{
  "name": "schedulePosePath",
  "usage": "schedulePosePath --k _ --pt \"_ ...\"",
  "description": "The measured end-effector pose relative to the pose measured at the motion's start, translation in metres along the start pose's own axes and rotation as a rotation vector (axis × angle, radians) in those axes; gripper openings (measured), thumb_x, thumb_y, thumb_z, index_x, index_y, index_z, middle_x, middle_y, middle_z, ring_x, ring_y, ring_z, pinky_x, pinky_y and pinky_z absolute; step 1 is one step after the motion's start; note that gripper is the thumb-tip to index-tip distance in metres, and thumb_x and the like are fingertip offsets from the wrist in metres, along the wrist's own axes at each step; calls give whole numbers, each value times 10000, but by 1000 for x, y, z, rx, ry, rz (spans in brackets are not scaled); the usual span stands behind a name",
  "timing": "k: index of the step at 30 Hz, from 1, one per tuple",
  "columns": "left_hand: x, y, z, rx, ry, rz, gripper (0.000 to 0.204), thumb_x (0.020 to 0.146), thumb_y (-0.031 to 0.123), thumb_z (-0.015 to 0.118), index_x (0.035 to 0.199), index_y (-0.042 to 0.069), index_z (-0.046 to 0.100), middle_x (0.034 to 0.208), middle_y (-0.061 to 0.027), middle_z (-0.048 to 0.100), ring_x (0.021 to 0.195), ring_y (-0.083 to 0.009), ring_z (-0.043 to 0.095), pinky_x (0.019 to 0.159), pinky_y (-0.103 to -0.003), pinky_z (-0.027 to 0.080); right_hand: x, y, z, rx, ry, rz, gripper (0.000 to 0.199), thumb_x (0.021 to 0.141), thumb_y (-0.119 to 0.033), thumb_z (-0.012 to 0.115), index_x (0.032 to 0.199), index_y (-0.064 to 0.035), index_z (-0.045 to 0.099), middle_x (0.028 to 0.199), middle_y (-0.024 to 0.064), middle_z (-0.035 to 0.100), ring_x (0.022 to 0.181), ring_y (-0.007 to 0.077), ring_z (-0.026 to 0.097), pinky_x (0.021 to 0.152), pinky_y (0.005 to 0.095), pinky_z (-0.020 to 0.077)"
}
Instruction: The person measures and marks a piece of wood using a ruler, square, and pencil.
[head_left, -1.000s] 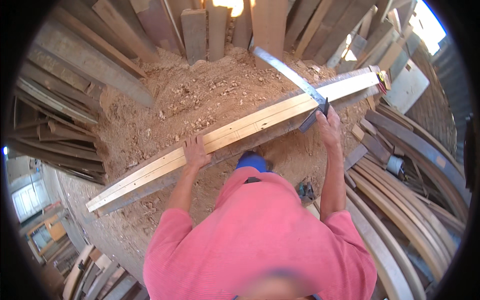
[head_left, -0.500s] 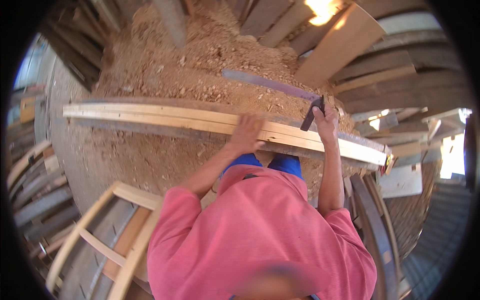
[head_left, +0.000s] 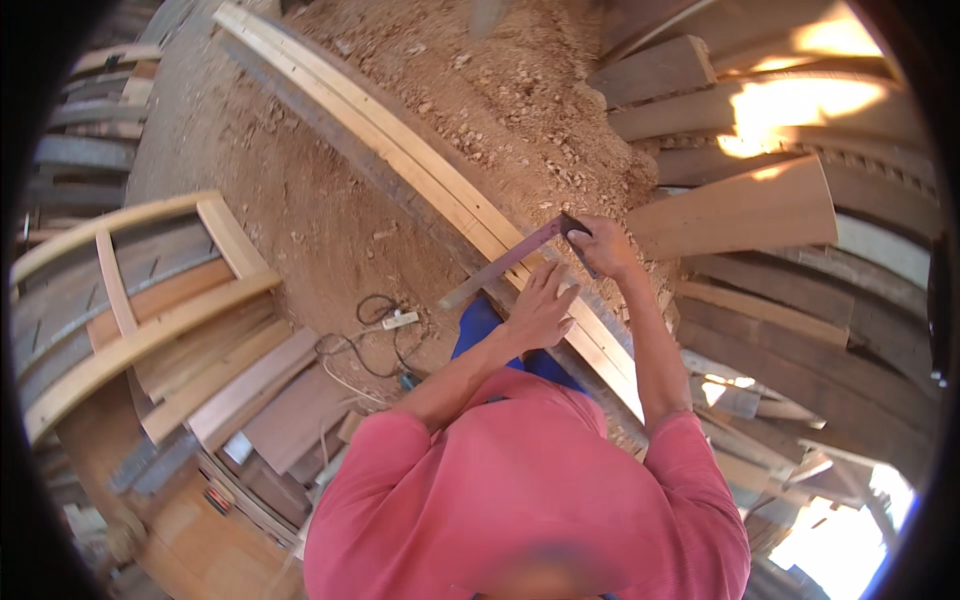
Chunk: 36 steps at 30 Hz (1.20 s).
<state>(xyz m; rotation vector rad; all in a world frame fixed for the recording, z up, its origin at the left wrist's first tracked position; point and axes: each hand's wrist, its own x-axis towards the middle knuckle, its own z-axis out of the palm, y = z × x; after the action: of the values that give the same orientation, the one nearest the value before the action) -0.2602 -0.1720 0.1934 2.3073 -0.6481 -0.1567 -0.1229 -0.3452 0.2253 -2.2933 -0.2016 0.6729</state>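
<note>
My left hand (head_left: 540,305) lay flat with the fingers spread on the long pale plank (head_left: 420,170), a little right of the middle of the frame. It held nothing; the palm only pressed on the wood. The plank ran from the upper left of the frame down to the lower right, and it rested on a darker beam below it.

My right hand (head_left: 600,245) was just above the left one, closed around the dark handle of a try square (head_left: 510,262). The metal blade of the square went from my fist down to the left, across the plank, and its tip passed over the plank's near edge. The two hands were close but did not touch.

Behind the plank, in the upper middle, there was a big heap of sawdust (head_left: 480,80). In the right part of the frame many boards (head_left: 740,210) leaned together, some in strong sunlight. On the left stood a curved wooden frame (head_left: 130,290). On the ground near the centre lay a white power strip (head_left: 400,320) with a dark cable beside it. I wore a red shirt (head_left: 520,490).
</note>
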Motion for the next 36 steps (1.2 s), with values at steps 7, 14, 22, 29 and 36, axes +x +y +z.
schedulePosePath --k 7,14,22,29,36 --pt "1 10 -7 32 336 -350 891 769 313 890 1511 35 483 1530 -317 404 1450 -530 340 1222 -615 294 51 -3 45 34 -166 -52 251 969 -244 688 1074 -20 735 936 236 721 849 390 696 817 472 542" --pt "32 -30 -11 145 440 -515 1054 768 473 895 1578 34 382 1597 -344 336 1505 -545 267 1240 -661 221 71 -1 70 337 -211 -130 191 1011 -131 649 1093 25 722 808 138 686 757 158 611 731 369 535" --pt "37 -39 1 197 484 -516 1039 746 513 865 1558 33 429 1614 -306 376 1525 -494 290 1273 -623 167 70 -13 62 366 -240 -40 190 1039 -154 667 1096 8 747 888 -4 719 819 72 602 740 304 536" --pt "37 -42 6 179 516 -506 1006 748 464 850 1535 -19 450 1640 -317 373 1561 -482 285 1292 -597 160 72 -22 60 403 -284 -29 221 1059 -140 632 1178 14 736 960 48 760 880 96 629 805 323 552" --pt "36 -45 15 197 577 -498 982 764 412 831 1545 -24 426 1653 -315 362 1568 -485 288 1294 -596 157 70 -22 60 378 -299 -44 248 1066 -119 604 1235 16 726 1018 70 774 937 111 650 868 318 553"
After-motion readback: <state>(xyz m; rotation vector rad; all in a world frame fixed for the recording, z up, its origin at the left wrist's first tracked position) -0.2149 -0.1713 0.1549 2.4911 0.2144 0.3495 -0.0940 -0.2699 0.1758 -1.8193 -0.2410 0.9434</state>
